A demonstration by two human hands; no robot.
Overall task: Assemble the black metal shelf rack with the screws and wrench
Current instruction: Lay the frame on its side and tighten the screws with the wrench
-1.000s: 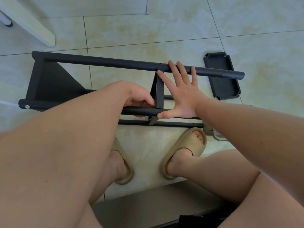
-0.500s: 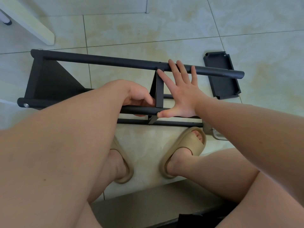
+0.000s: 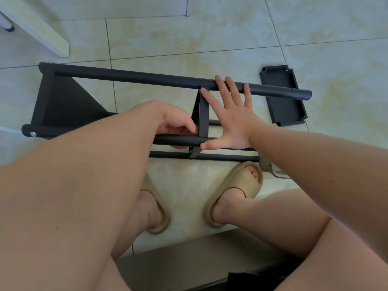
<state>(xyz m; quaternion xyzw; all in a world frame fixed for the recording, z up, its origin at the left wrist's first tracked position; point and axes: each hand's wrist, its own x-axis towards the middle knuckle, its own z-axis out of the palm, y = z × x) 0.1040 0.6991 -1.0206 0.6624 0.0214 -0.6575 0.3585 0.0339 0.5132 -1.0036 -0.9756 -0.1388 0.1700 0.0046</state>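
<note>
Lying sideways on the tiled floor (image 3: pixel 231 28), part-built black metal shelf rack (image 3: pixel 130 77); loose shelf panel (image 3: pixel 283 101) near its right end; right hand (image 3: pixel 233 124) spread flat across two tubes; left hand (image 3: pixel 176 122) gripping near tube (image 3: pixel 189 140).

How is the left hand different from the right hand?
The left hand is curled, fingers wrapped round the near bar; the right hand is spread flat, fingers straight. The left hand holds one bar; the right hand spans both bars, fingertips on the far bar, thumb on the near bar. Both sit beside the middle panel.
</note>
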